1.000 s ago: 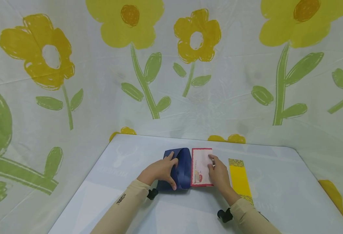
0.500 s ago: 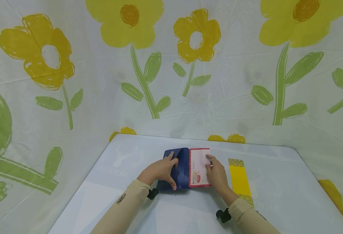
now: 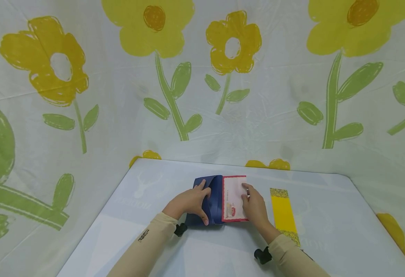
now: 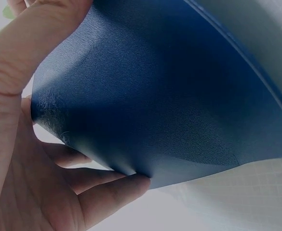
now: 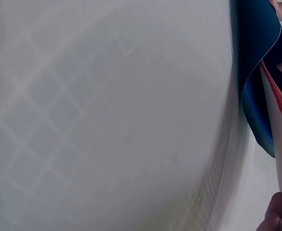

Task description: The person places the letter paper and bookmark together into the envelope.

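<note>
A navy blue envelope (image 3: 216, 206) lies on the pale table, its right side gaping. My left hand (image 3: 190, 200) grips it: in the left wrist view the thumb is above the envelope (image 4: 155, 91) and the fingers hold its lower edge. My right hand (image 3: 256, 206) pinches the right edge of a white card (image 3: 236, 190) with a red scalloped border and small printed picture. The card's left edge overlaps the envelope's right side. In the right wrist view the card (image 5: 279, 139) reaches up to the gap between the blue layers, and only fingertips (image 5: 275, 204) show below.
A yellow paper strip (image 3: 283, 213) with patterned gold ends lies right of my right hand, partly beside the forearm. Black wrist mounts (image 3: 263, 255) hang under both wrists. A curtain (image 3: 275, 130) printed with flowers closes off the table's back and sides.
My right hand has slid the card slightly left, from beside the envelope to overlapping its right side. My left hand has stayed in place on the envelope.
</note>
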The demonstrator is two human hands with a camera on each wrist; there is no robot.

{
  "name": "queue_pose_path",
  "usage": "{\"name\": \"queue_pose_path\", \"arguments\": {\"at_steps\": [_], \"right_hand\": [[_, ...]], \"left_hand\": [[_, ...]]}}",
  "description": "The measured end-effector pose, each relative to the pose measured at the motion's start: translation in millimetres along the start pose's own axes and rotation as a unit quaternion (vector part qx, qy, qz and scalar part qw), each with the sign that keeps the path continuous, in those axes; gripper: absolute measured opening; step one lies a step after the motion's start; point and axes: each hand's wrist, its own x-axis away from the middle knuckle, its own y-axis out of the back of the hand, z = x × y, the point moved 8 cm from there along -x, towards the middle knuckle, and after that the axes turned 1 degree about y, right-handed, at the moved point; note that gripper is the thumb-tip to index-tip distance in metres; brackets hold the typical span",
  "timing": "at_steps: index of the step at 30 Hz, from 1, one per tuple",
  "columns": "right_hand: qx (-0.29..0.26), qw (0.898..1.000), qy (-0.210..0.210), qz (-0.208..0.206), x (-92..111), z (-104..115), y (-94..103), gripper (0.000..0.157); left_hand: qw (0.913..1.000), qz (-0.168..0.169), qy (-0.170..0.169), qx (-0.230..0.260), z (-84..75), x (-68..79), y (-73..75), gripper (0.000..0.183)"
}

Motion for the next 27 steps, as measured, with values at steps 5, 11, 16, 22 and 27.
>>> {"name": "queue_pose_path", "arguments": {"at_steps": [5, 11, 16, 22, 27], "right_hand": [[-0.001, 1.0, 0.011, 0.0, 0, 1, -3.5, 0.046], [0.005, 1.0, 0.004, 0.004, 0, 2, -5.9, 0.047], [0.005, 1.0, 0.006, 0.006, 1, 4, -6.8, 0.048], [0.009, 1.0, 0.007, 0.011, 0, 6, -9.9, 0.048], [0.008, 1.0, -0.001, 0.015, 0, 7, -12.1, 0.049]], "left_hand": [[1.0, -0.001, -0.002, -0.006, -0.1, 0.2, 0.0, 0.079], [1.0, 0.001, 0.002, -0.005, -1.1, 1.1, 0.9, 0.079], [1.0, 0.0, 0.001, -0.002, -1.6, 0.9, 1.0, 0.079], [1.0, -0.003, -0.003, -0.006, -1.4, 0.0, 0.8, 0.08], [1.0, -0.002, -0.002, -0.007, -1.3, -0.6, 0.7, 0.081]]}}
